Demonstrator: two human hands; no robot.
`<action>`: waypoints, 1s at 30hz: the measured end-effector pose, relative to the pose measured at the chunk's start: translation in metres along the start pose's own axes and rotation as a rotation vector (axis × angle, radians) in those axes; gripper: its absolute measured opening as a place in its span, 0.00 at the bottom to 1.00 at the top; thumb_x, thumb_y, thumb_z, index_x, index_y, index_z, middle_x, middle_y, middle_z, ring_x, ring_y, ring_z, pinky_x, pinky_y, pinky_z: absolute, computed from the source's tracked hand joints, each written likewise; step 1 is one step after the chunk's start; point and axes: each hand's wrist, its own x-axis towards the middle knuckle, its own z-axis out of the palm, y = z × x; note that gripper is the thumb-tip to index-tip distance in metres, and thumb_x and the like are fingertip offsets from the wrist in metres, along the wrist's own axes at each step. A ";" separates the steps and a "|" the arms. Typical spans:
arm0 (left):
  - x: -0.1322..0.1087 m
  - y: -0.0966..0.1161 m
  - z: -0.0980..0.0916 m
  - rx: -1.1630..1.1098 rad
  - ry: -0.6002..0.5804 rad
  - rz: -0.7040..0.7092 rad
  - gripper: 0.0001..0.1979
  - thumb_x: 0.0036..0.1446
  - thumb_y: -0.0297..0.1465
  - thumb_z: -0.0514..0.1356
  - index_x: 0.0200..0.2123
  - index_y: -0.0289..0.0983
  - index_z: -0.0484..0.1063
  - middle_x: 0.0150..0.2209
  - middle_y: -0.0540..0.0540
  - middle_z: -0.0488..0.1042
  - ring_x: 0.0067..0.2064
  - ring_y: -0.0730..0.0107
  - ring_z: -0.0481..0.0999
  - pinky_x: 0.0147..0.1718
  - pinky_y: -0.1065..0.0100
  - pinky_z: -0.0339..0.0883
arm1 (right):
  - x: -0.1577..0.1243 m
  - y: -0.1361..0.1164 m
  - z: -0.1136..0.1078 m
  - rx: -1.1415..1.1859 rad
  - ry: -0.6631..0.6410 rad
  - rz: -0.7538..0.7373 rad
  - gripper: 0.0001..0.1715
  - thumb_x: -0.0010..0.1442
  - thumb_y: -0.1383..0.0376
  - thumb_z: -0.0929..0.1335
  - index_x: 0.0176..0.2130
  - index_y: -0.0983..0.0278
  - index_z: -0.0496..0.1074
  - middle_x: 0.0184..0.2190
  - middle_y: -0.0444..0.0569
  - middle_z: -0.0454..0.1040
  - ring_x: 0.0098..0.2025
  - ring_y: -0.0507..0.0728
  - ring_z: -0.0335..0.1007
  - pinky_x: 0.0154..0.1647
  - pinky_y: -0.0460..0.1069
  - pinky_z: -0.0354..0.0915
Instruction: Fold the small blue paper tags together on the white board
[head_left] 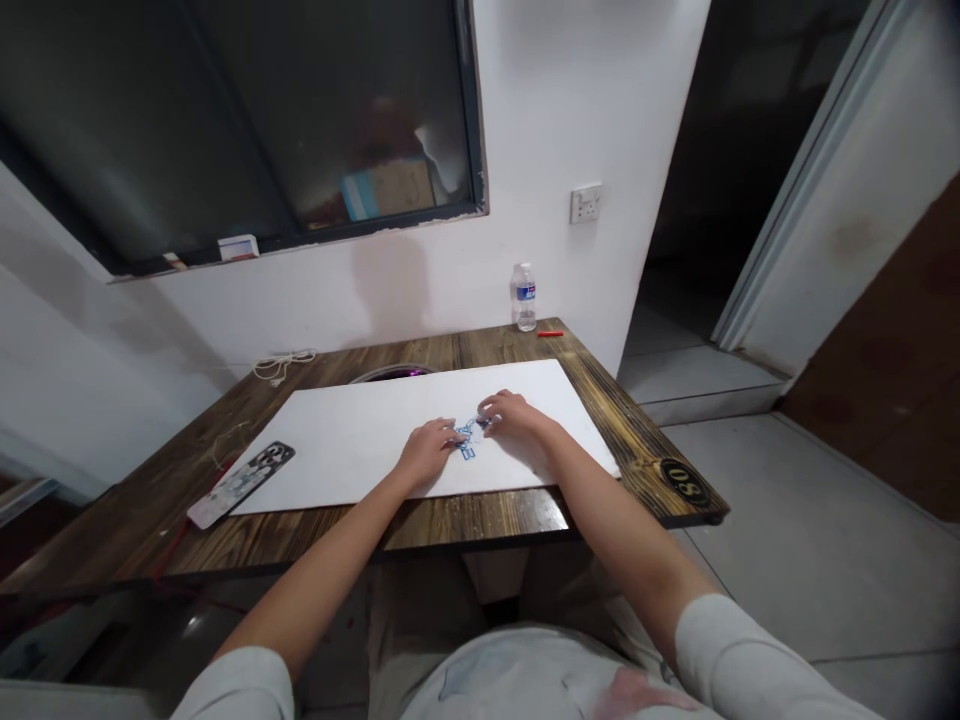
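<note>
Small blue-outlined pieces (468, 453) lie in a loose cluster on a white board (360, 430); their kind is too small to make out. My left hand (429, 450) rests at the cluster's left side, fingertips pressed together on a blue bit. From the right, my right hand (513, 414) reaches in with curled fingers, and a small dark bit shows between its thumb and fingertips. Both hands stay low over the board, a short gap apart, and partly cover the pieces.
A phone (244, 483) lies across the board's left edge. On the wooden table (465, 525) are a white cable (283, 366), a water bottle (526, 300), a red stick-like object (550, 334) and a round dark object (394, 372) behind the board. The wall stands behind.
</note>
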 end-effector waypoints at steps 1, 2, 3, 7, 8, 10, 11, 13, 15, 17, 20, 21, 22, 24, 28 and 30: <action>0.000 -0.001 -0.001 0.028 0.016 -0.039 0.14 0.61 0.28 0.56 0.45 0.44 0.80 0.57 0.44 0.73 0.59 0.55 0.69 0.58 0.54 0.61 | 0.000 0.001 0.000 0.010 -0.013 -0.020 0.15 0.51 0.62 0.77 0.41 0.54 0.81 0.50 0.46 0.77 0.53 0.65 0.65 0.50 0.55 0.60; 0.000 -0.002 -0.001 0.045 0.029 -0.072 0.15 0.60 0.27 0.56 0.44 0.44 0.80 0.56 0.44 0.74 0.58 0.55 0.70 0.57 0.54 0.62 | 0.001 0.002 0.001 0.020 -0.022 -0.039 0.14 0.51 0.62 0.76 0.40 0.54 0.82 0.50 0.45 0.77 0.53 0.64 0.66 0.50 0.55 0.61; 0.001 -0.001 -0.001 0.054 0.036 -0.097 0.15 0.61 0.27 0.55 0.45 0.44 0.80 0.55 0.44 0.74 0.57 0.55 0.71 0.57 0.54 0.62 | 0.002 0.002 0.001 0.030 -0.029 -0.056 0.13 0.51 0.63 0.76 0.39 0.53 0.82 0.49 0.44 0.78 0.53 0.64 0.66 0.49 0.54 0.61; 0.011 0.009 0.003 0.033 -0.012 -0.115 0.17 0.65 0.35 0.52 0.50 0.41 0.77 0.57 0.41 0.72 0.60 0.54 0.69 0.59 0.54 0.60 | 0.003 -0.001 0.005 0.054 -0.026 -0.106 0.12 0.49 0.63 0.77 0.37 0.53 0.82 0.46 0.45 0.79 0.50 0.63 0.69 0.48 0.53 0.62; 0.014 0.012 0.004 0.020 -0.043 -0.111 0.19 0.65 0.38 0.51 0.52 0.40 0.75 0.60 0.40 0.70 0.62 0.52 0.66 0.59 0.53 0.59 | 0.003 -0.002 0.006 0.061 -0.016 -0.116 0.12 0.49 0.63 0.77 0.38 0.54 0.82 0.44 0.45 0.80 0.49 0.62 0.69 0.48 0.52 0.62; 0.018 0.018 0.007 -0.016 -0.119 -0.088 0.25 0.65 0.44 0.52 0.60 0.40 0.68 0.65 0.37 0.62 0.67 0.47 0.58 0.62 0.47 0.53 | 0.003 -0.005 0.007 0.064 0.027 -0.123 0.13 0.49 0.64 0.77 0.38 0.55 0.81 0.41 0.46 0.80 0.47 0.60 0.70 0.47 0.51 0.61; 0.019 0.021 0.008 -0.040 -0.152 -0.066 0.28 0.64 0.45 0.53 0.63 0.40 0.64 0.67 0.37 0.58 0.68 0.46 0.54 0.63 0.44 0.50 | 0.002 -0.007 0.007 0.057 0.057 -0.115 0.13 0.48 0.64 0.77 0.38 0.57 0.81 0.40 0.47 0.79 0.46 0.60 0.70 0.46 0.51 0.61; 0.019 0.024 0.009 -0.088 -0.202 0.006 0.31 0.62 0.45 0.56 0.66 0.44 0.58 0.69 0.39 0.53 0.70 0.46 0.48 0.64 0.40 0.44 | 0.001 -0.007 0.005 0.034 0.115 -0.065 0.16 0.46 0.63 0.79 0.38 0.59 0.80 0.40 0.49 0.78 0.45 0.60 0.69 0.44 0.50 0.61; 0.016 0.023 0.010 -0.128 -0.218 0.098 0.27 0.63 0.42 0.56 0.64 0.47 0.61 0.69 0.43 0.53 0.70 0.49 0.47 0.64 0.40 0.43 | -0.001 -0.005 0.002 0.020 0.147 0.013 0.19 0.44 0.62 0.79 0.38 0.60 0.78 0.40 0.50 0.77 0.45 0.60 0.67 0.43 0.50 0.60; 0.010 0.018 0.009 -0.145 -0.181 0.178 0.20 0.64 0.37 0.55 0.59 0.48 0.69 0.67 0.46 0.58 0.70 0.51 0.50 0.63 0.42 0.48 | -0.002 -0.001 -0.003 0.026 0.123 0.079 0.15 0.47 0.61 0.78 0.37 0.60 0.78 0.38 0.49 0.76 0.45 0.59 0.67 0.42 0.49 0.60; 0.000 0.004 0.008 -0.143 -0.035 0.221 0.14 0.64 0.32 0.55 0.47 0.45 0.78 0.60 0.46 0.70 0.65 0.56 0.62 0.60 0.49 0.57 | -0.004 0.004 -0.007 0.031 0.065 0.138 0.07 0.50 0.63 0.77 0.33 0.60 0.80 0.36 0.48 0.76 0.43 0.58 0.68 0.40 0.48 0.60; -0.004 -0.001 0.007 -0.135 0.012 0.203 0.13 0.63 0.30 0.55 0.44 0.45 0.79 0.57 0.46 0.73 0.61 0.57 0.67 0.59 0.51 0.60 | -0.004 0.005 -0.008 0.033 0.058 0.139 0.06 0.50 0.64 0.76 0.33 0.59 0.80 0.36 0.48 0.77 0.42 0.58 0.69 0.40 0.48 0.60; -0.007 -0.005 0.007 -0.120 0.062 0.158 0.13 0.62 0.29 0.56 0.42 0.45 0.80 0.55 0.45 0.75 0.58 0.58 0.70 0.57 0.52 0.63 | -0.004 0.005 -0.008 0.041 0.058 0.127 0.06 0.50 0.64 0.76 0.33 0.59 0.81 0.36 0.48 0.77 0.41 0.58 0.69 0.40 0.48 0.60; -0.013 -0.012 0.005 -0.104 0.114 0.056 0.13 0.62 0.29 0.55 0.40 0.43 0.81 0.51 0.45 0.77 0.53 0.59 0.74 0.54 0.55 0.66 | -0.003 0.006 -0.006 0.076 0.057 0.077 0.06 0.51 0.65 0.76 0.34 0.57 0.82 0.37 0.47 0.77 0.41 0.57 0.70 0.40 0.48 0.60; -0.013 -0.006 0.002 -0.107 0.093 -0.025 0.14 0.63 0.33 0.54 0.46 0.41 0.79 0.51 0.45 0.77 0.54 0.60 0.73 0.56 0.58 0.65 | -0.002 0.007 0.000 0.128 0.027 -0.012 0.09 0.51 0.63 0.76 0.36 0.55 0.83 0.40 0.48 0.77 0.44 0.59 0.70 0.44 0.50 0.62; -0.007 0.003 0.003 -0.084 0.055 -0.044 0.18 0.62 0.36 0.56 0.52 0.39 0.75 0.55 0.42 0.74 0.58 0.55 0.70 0.58 0.56 0.62 | -0.001 0.009 0.002 0.117 0.008 -0.047 0.10 0.52 0.61 0.75 0.37 0.54 0.83 0.42 0.49 0.78 0.47 0.61 0.68 0.46 0.52 0.62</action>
